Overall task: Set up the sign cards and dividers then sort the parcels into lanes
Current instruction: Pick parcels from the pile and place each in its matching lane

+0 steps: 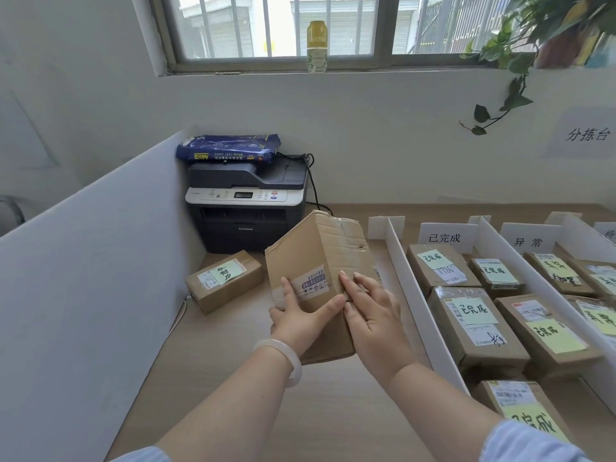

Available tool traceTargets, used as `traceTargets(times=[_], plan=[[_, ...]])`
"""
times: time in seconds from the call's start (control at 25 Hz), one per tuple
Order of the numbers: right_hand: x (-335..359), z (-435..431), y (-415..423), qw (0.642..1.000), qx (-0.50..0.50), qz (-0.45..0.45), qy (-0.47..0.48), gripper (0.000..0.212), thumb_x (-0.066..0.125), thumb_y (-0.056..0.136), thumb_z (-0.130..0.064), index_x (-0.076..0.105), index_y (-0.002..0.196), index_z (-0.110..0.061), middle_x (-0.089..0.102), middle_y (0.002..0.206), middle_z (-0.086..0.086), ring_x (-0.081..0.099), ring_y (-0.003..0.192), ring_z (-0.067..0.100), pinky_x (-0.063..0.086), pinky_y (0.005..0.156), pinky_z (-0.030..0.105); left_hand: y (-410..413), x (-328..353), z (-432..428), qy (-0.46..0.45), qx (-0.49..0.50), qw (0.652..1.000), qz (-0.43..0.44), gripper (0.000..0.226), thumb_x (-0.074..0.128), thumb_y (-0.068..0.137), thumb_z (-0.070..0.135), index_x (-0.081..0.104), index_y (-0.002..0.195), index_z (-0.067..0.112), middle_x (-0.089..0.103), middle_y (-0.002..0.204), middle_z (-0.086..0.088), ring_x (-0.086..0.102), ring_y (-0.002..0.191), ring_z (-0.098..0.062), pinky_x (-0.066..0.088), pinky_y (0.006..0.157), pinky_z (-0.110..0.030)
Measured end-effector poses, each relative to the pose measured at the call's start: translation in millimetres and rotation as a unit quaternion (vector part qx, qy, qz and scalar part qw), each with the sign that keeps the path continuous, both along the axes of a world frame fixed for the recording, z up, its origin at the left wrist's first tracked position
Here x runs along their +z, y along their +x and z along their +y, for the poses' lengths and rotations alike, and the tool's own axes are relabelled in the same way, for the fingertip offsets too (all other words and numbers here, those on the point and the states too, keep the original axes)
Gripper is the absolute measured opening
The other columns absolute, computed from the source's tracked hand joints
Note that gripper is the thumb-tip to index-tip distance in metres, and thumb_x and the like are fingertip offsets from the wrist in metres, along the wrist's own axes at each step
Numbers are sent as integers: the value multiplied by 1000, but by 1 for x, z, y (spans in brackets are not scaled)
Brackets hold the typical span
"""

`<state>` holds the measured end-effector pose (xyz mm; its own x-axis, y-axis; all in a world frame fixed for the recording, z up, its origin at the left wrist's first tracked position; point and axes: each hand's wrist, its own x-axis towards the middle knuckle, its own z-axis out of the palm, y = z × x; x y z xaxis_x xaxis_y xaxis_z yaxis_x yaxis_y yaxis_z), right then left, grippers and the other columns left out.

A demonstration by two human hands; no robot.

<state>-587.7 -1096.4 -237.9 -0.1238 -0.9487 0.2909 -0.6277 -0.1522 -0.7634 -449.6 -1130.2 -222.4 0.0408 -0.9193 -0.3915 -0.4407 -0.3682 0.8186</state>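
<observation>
I hold a brown cardboard parcel (316, 261) tilted above the wooden table (233, 378), my left hand (300, 315) under its near left side and my right hand (370, 315) on its near right edge. A smaller parcel with a green note (223, 281) lies to the left, by the printer. To the right, white dividers (416, 295) (520, 271) form lanes. White sign cards (445, 236) (528, 241) stand at the far ends of the lanes. Several parcels with green or yellow notes (473, 328) (546, 328) lie in the lanes.
A dark printer (246, 208) with a blue paper pack (226, 148) on top stands at the back left corner. A white partition (83, 278) walls the table's left side. A bottle (316, 45) stands on the windowsill, and a plant (520, 48) hangs at the upper right.
</observation>
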Motion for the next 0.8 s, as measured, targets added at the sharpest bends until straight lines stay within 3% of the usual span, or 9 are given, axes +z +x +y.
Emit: traceTargets(times=[0.16, 0.32, 0.52, 0.64, 0.72, 0.8], plan=[[3, -1, 0, 1000, -8, 21, -5, 41, 45, 97, -40, 45, 137, -51, 34, 144, -23, 21, 128, -1, 17, 115, 26, 0, 2, -1, 1, -2, 1000, 10, 135, 65, 54, 83, -19, 151, 42, 7, 157, -13, 22, 145, -34, 25, 116, -45], [2, -2, 1, 1000, 10, 1, -1, 44, 52, 99, -28, 43, 131, -57, 37, 144, -23, 22, 129, -1, 16, 109, 19, 2, 2, -1, -1, 19, 1000, 12, 138, 60, 42, 83, -15, 151, 46, 9, 157, -10, 25, 142, -35, 28, 116, -48], [3, -3, -1, 1000, 25, 2, 7, 45, 56, 96, -30, 46, 135, -51, 41, 140, -23, 28, 130, 2, 23, 112, 25, 4, 1, 1, -1, 25, 1000, 9, 146, 58, 29, 89, -12, 151, 49, 9, 156, -8, 27, 140, -37, 32, 114, -51], [2, -8, -9, 999, -11, -33, -3, 53, 57, 92, -38, 43, 144, -37, 40, 144, -11, 32, 136, 9, 29, 115, 37, 7, 3, 1, 0, 26, 1000, 12, 137, 66, 44, 88, -11, 151, 49, 10, 156, -9, 27, 140, -38, 32, 113, -50], [4, -13, -22, 993, -79, -37, 75, 63, 56, 94, -43, 30, 151, -33, 30, 155, -3, 26, 143, 16, 24, 117, 41, 8, 3, 2, -4, 22, 999, 25, 123, 69, 62, 79, -9, 152, 48, 11, 155, -11, 28, 140, -38, 32, 111, -49], [5, -14, -31, 976, -79, -97, 177, 65, 55, 95, -45, 27, 152, -28, 34, 154, 1, 36, 135, 17, 32, 109, 37, 10, 3, 2, -9, 11, 999, 31, 116, 67, 70, 73, -8, 154, 45, 12, 156, -11, 27, 142, -36, 30, 112, -47]])
